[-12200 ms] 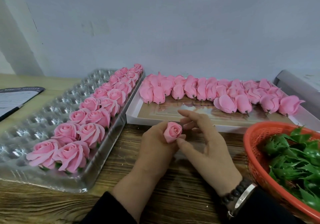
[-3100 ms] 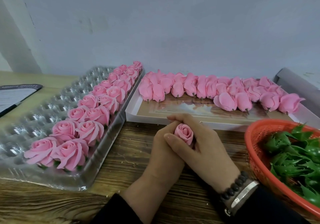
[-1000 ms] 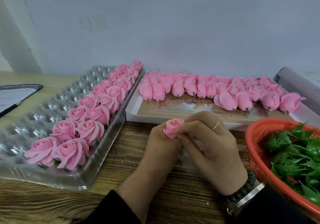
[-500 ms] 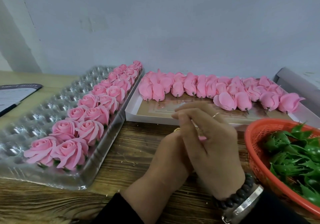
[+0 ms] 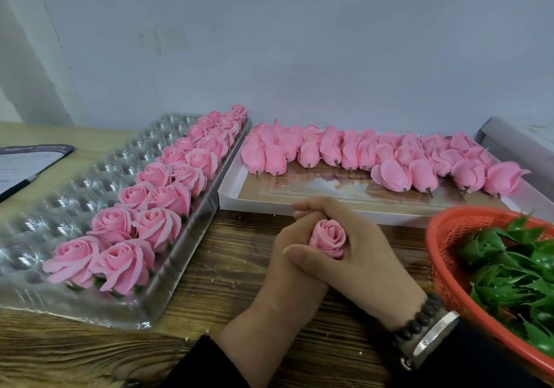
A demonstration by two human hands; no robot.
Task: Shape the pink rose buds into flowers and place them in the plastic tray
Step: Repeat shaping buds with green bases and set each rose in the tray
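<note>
Wooden bench holds both hands, left hand and right hand curled tight around one pink rose bud pointing up, with the plastic tray off to the left, nearer the left hand.

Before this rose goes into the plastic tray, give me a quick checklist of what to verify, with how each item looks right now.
1. Rose held securely: ok, left hand and right hand both wrap it.
2. Petals opened like the tray roses: not ok, still a tighter bud.
3. Free pocket in the plastic tray: ok, left columns are empty.
4. Green base fitted under the rose: cannot tell, fingers hide it.
5. Path to the tray clear: ok, only bare wooden table between.
</note>
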